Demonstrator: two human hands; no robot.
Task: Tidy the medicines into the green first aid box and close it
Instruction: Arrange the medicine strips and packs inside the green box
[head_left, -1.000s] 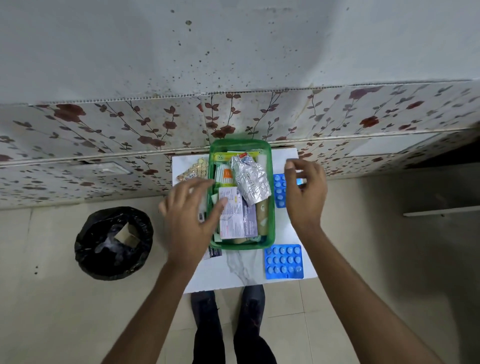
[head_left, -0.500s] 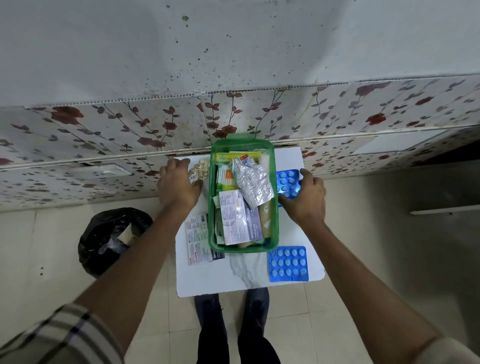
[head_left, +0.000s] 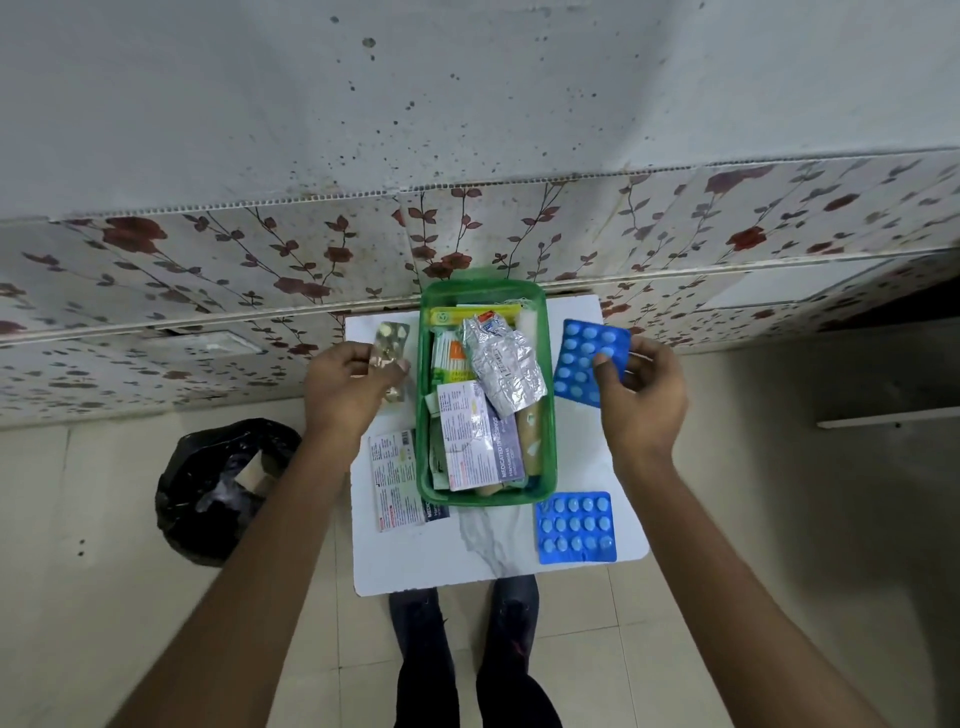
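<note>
Both hands have lifted since half a second ago: left hand (head_left: 347, 384) now pinches a pale beige blister strip (head_left: 390, 347), right hand (head_left: 638, 400) pinches a blue blister pack (head_left: 586, 358), both raised off the small white marble-veined table (head_left: 493, 551). Beige tiled floor, floral wall panels, black bin bag (head_left: 218, 488) beyond the left forearm. Between the hands, the open green plastic first aid box (head_left: 546, 441) holds a crumpled silver foil strip (head_left: 506, 364) and a box reading "MEDICATED DRESSINGS" (head_left: 478, 441). A second blue pack (head_left: 575, 527) lies below the right hand; a printed carton (head_left: 395, 480) lies by the left wrist.
</note>
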